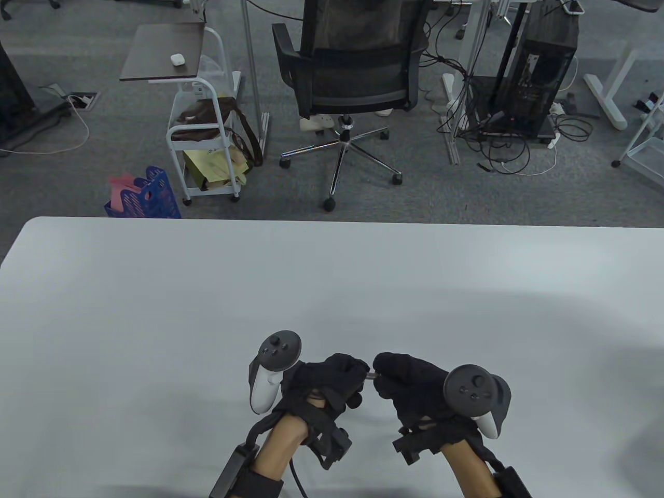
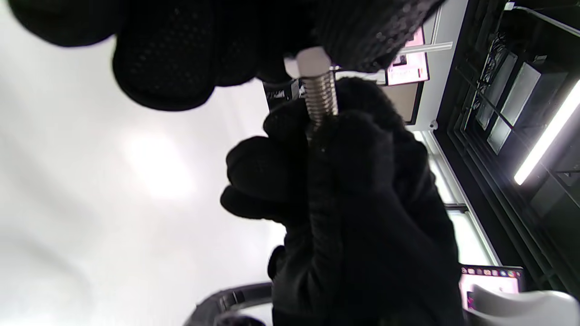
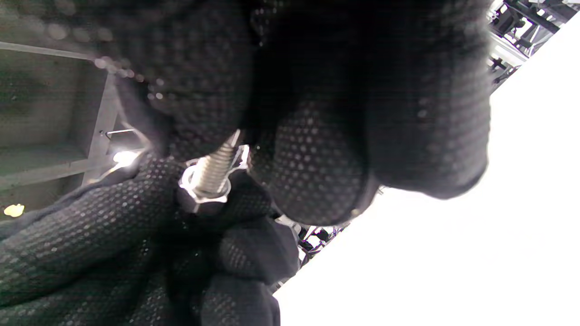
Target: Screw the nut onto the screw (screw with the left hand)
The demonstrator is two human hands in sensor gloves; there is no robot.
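Both gloved hands meet just above the white table (image 1: 155, 311) near its front edge. A silver threaded screw (image 1: 371, 374) spans the small gap between them. My left hand (image 1: 358, 371) pinches the hex nut (image 2: 310, 61) with its fingertips (image 2: 163, 68); the nut sits on the screw's thread (image 2: 321, 102). My right hand (image 1: 382, 374) grips the other end of the screw, and the head is hidden in the glove. In the right wrist view the screw (image 3: 216, 167) runs from my right fingers (image 3: 312, 163) into the nut (image 3: 201, 197).
The table's far edge (image 1: 332, 220) runs across the middle of the table view. Beyond it on the floor stand an office chair (image 1: 353, 78), a white trolley (image 1: 207, 145) and a blue crate (image 1: 148, 194).
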